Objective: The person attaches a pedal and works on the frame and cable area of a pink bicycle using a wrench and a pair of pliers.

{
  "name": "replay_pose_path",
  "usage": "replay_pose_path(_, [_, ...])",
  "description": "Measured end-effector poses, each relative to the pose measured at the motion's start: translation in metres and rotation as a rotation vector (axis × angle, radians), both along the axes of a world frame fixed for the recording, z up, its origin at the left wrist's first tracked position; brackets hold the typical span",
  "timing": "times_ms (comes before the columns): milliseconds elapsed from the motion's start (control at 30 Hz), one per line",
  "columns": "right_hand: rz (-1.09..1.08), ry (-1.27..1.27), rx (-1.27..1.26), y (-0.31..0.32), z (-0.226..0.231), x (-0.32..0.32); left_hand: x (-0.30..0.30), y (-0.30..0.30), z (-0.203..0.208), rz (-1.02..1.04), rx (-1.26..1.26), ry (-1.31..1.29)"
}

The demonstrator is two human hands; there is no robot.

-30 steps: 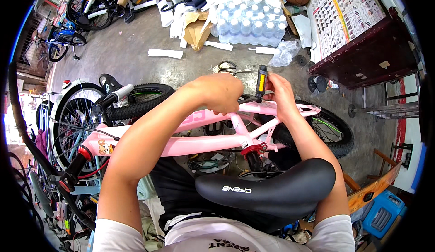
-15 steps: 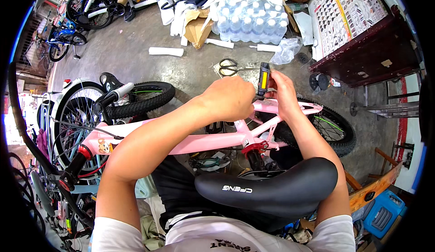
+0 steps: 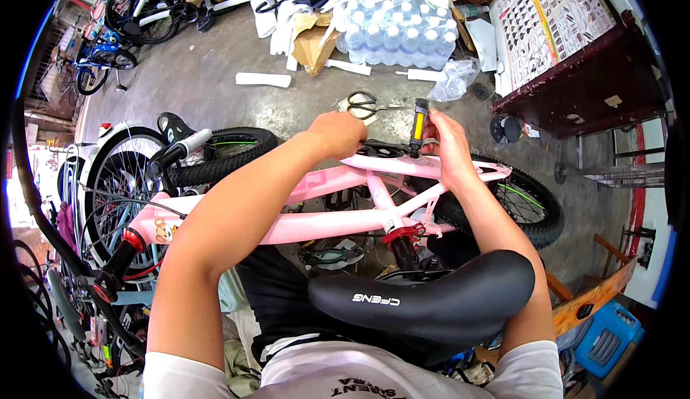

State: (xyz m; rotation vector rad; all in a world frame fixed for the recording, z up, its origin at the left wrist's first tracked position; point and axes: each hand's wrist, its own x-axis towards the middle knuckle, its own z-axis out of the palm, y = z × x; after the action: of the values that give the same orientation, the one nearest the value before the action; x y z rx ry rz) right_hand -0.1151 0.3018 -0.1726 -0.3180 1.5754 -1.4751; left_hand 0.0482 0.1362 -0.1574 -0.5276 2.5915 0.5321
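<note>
A pink bicycle frame (image 3: 309, 228) lies on its side across my lap, with its black saddle (image 3: 424, 295) against my right forearm. My right hand (image 3: 449, 144) has its fingers and thumb on a black pedal with a yellow reflector (image 3: 419, 127), which stands upright over the rear part of the frame. My left hand (image 3: 336, 135) is curled beside the black chain guard (image 3: 384, 149), left of the pedal. Its fingertips are hidden behind the hand, so what they hold, if anything, does not show. Scissors (image 3: 363, 103) with black handles lie on the floor beyond.
Shrink-wrapped water bottles (image 3: 395, 36) stand on the floor ahead, among torn cardboard (image 3: 313, 45) and white wrapping. Other bicycles (image 3: 118, 183) crowd the left side. A dark red cabinet (image 3: 589, 86) stands at right, with a blue case (image 3: 609, 338) at lower right.
My left hand has moved left, away from the pedal, uncovering the chain guard and more of the pink frame. My right hand stays at the pedal.
</note>
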Motion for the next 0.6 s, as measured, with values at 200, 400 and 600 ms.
replay_pose_path(200, [0.004,-0.016,0.002,0.002,-0.003,-0.002,-0.005,-0.011,0.018,-0.033,-0.085,-0.128])
replay_pose_path(400, [0.005,-0.007,0.000,0.002,-0.007,-0.004,-0.012,0.025,0.079,-0.226,-0.176,-0.028])
replay_pose_path(600, [-0.002,-0.014,0.006,0.001,-0.004,-0.003,-0.010,0.051,0.093,-0.326,-0.271,0.050])
